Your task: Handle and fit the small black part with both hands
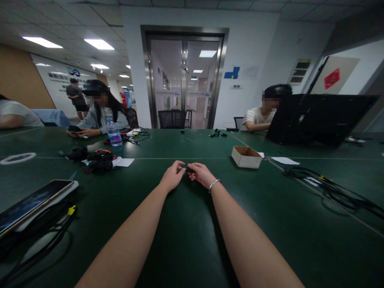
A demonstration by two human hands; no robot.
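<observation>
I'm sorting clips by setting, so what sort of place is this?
Probably an office or shared workroom: a long green table carries a monitor and coiled cables, people sit around it, and a wall sign with a logo hangs beyond.

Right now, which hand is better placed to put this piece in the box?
Right, I'd say: your right hand pinches the small black piece, and the open box stands on that side.

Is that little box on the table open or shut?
Open: the small box has no lid over its top, and its inside walls show. Its bottom is too hidden to tell if anything lies there.
</observation>
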